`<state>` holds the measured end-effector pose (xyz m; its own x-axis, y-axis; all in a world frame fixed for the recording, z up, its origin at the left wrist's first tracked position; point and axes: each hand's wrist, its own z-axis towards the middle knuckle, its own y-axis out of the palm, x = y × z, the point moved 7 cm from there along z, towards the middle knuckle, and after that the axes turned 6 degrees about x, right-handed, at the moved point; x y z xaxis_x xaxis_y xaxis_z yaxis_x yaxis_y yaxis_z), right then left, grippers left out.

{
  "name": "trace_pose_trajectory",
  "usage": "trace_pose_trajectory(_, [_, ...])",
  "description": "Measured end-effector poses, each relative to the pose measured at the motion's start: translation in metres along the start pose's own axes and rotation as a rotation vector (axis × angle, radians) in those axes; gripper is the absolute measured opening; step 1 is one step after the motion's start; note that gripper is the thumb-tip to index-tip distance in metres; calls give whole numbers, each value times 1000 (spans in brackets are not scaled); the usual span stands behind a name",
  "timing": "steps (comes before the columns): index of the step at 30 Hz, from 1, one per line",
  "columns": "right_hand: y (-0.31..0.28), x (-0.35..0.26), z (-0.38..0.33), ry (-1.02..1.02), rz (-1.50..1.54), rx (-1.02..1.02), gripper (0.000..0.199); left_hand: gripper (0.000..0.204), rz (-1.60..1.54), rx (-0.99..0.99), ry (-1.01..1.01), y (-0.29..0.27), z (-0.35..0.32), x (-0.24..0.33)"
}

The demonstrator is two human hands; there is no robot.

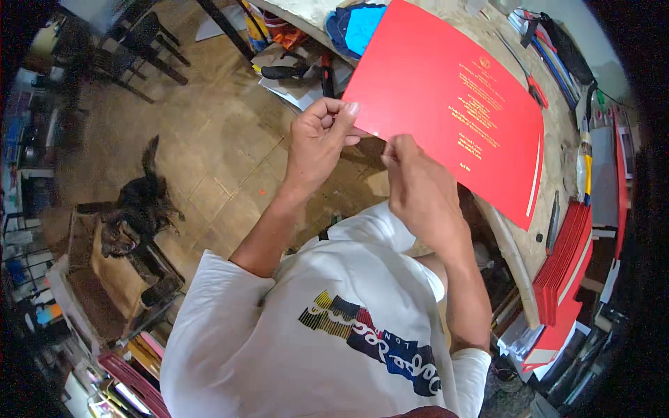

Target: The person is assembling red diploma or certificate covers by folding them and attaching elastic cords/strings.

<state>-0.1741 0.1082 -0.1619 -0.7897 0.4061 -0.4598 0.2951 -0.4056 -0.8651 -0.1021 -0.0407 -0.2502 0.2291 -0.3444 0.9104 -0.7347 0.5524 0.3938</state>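
Note:
A large red cover (425, 76) with gold print lies over the worktable and juts past its near edge, with a pale strip along its right side. My left hand (322, 143) pinches the cover's near left corner between thumb and curled fingers. Close beside it, my right hand (424, 191) is closed at the cover's near edge, its fingers bent inward. Whatever the right fingertips grip is hidden behind the knuckles.
A stack of red covers (557, 268) sits at the table's right edge, near a dark slim tool (553, 221). Red-handled scissors (535, 92) and a blue cloth (364, 29) lie beyond. A dog (143, 202) is on the floor at left, below chairs (143, 42).

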Motion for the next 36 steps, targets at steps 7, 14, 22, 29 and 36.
trace_pose_trajectory(7, [-18,-4,9,23,-8,146,16,18,-35,-41,-52,1,-7,2])
trace_pose_trajectory(14, [-4,-12,26,-121,-265,38,9,17,26,-47,-15,0,-6,0])
trace_pose_trajectory(22, [5,-50,31,-378,-683,40,10,16,-16,-61,10,0,-5,3])
trace_pose_trajectory(29, [27,-52,25,-401,-803,186,9,16,55,-34,3,-6,-7,9])
trace_pose_trajectory(36, [15,-45,11,-168,-168,-54,4,15,61,-11,-47,-18,13,22])
